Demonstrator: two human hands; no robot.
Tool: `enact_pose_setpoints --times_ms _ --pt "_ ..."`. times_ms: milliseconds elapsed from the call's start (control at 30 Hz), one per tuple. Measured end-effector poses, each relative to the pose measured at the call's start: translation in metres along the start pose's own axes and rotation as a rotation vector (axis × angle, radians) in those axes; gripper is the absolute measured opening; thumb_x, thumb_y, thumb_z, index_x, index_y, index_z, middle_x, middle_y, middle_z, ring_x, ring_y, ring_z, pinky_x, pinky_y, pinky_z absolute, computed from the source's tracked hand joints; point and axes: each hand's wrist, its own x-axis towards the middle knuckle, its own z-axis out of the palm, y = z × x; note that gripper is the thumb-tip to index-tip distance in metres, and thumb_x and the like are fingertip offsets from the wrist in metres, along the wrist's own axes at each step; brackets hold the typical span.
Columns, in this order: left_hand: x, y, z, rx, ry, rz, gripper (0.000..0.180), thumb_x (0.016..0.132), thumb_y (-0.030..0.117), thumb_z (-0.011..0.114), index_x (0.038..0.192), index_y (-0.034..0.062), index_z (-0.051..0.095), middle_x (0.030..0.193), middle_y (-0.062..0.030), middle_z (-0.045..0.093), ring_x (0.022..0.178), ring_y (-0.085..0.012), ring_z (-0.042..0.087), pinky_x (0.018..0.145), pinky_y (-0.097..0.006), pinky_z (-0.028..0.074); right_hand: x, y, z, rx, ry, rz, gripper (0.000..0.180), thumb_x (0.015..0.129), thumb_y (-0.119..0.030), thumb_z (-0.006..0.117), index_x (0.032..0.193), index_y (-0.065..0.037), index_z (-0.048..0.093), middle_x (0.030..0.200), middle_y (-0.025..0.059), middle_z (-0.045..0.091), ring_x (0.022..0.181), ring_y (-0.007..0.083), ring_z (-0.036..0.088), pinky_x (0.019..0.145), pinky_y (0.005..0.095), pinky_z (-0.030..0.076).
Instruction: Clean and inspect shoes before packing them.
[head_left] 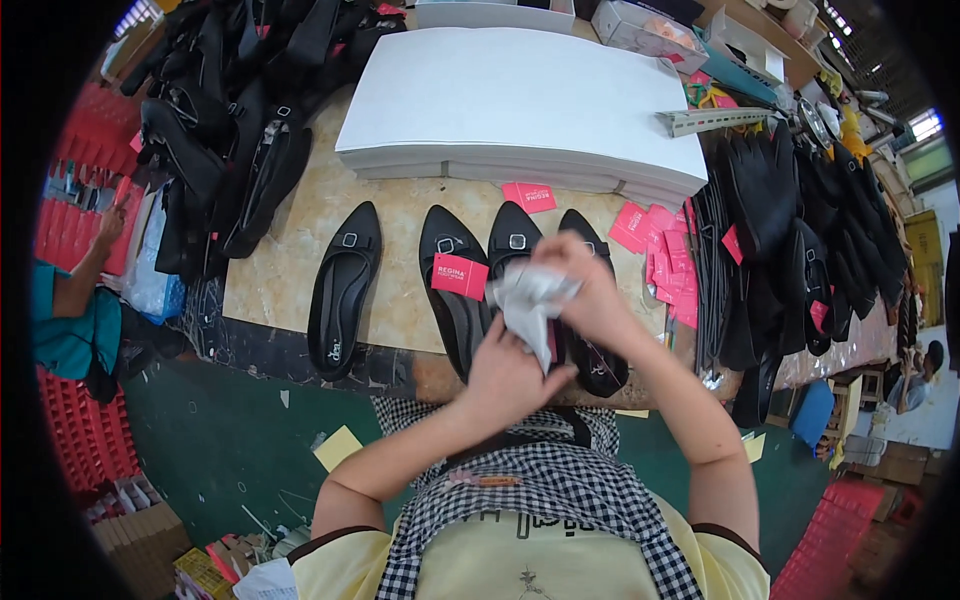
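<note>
Several black pointed flat shoes with square buckles on the toes lie toes away from me at the table's front. My right hand [588, 290], slightly blurred, is closed on a crumpled sheet of white tissue paper [535, 300]. Its lower end hangs against my left hand [512, 376], whose fingers press on it, thumb apart. The paper and my hands are over the third shoe [513, 228], hiding most of it. Beside them are the second shoe [462, 325], with a pink tag [460, 275] across it, and the right-hand shoe [597, 372]. The leftmost shoe [345, 288] stands apart.
A wide stack of white paper [530, 100] fills the back of the table. Piles of black shoes stand left [215, 150] and right [790, 230]. Loose pink tags [665, 250] lie at the right, below a metal ruler [720, 120]. Another person's arm [88, 262] shows far left.
</note>
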Motion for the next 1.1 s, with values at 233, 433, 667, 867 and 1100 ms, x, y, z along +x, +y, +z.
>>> enact_pose_setpoints --times_ms 233,433,667,867,1100 --pt "0.001 0.025 0.022 0.125 -0.111 0.005 0.066 0.087 0.051 0.057 0.108 -0.0107 0.065 0.111 -0.0284 0.062 0.112 -0.037 0.057 0.105 -0.047 0.032 0.029 0.021 0.053 -0.723 -0.062 -0.114 0.034 0.066 0.001 0.065 0.1 -0.004 0.067 0.097 0.0125 0.054 0.091 0.0282 0.055 0.079 0.0379 0.048" --pt "0.0 0.027 0.025 0.166 -0.191 -0.043 0.066 0.086 0.05 0.06 0.113 -0.0096 0.064 0.117 -0.0288 0.062 0.118 -0.0337 0.056 0.101 -0.046 0.034 0.022 0.025 0.001 -0.258 -0.135 0.228 0.072 0.076 -0.019 0.077 0.139 -0.001 0.046 0.111 0.0185 0.052 0.102 0.0323 0.056 0.09 0.0373 0.048" --pt "0.005 0.023 0.023 0.233 -0.244 0.024 0.068 0.083 0.05 0.062 0.113 -0.0108 0.063 0.114 -0.029 0.063 0.116 -0.0333 0.057 0.101 -0.043 0.036 0.044 0.037 0.035 -0.394 -0.024 0.319 0.058 0.077 -0.014 0.074 0.127 0.003 0.051 0.117 0.0202 0.052 0.11 0.0385 0.054 0.093 0.0431 0.046" --pt "0.177 -0.044 -0.062 0.11 -0.157 -0.016 0.048 0.089 0.053 0.053 0.084 0.0085 0.071 0.077 -0.0144 0.068 0.071 -0.0335 0.066 0.065 -0.045 0.053 -0.004 0.015 -0.026 -0.079 0.137 0.306 0.043 0.082 -0.007 0.067 0.124 0.001 0.057 0.121 0.0183 0.055 0.114 0.0345 0.055 0.095 0.0379 0.046" --pt "0.264 -0.158 -0.009 0.301 0.408 -0.109 0.038 0.092 0.037 0.055 0.126 0.0231 0.062 0.115 -0.02 0.057 0.121 -0.038 0.048 0.101 -0.064 0.035 -0.057 -0.009 -0.037 0.108 0.26 0.404 0.038 0.087 -0.006 0.066 0.124 -0.003 0.06 0.119 0.0141 0.059 0.111 0.0257 0.059 0.097 0.034 0.047"
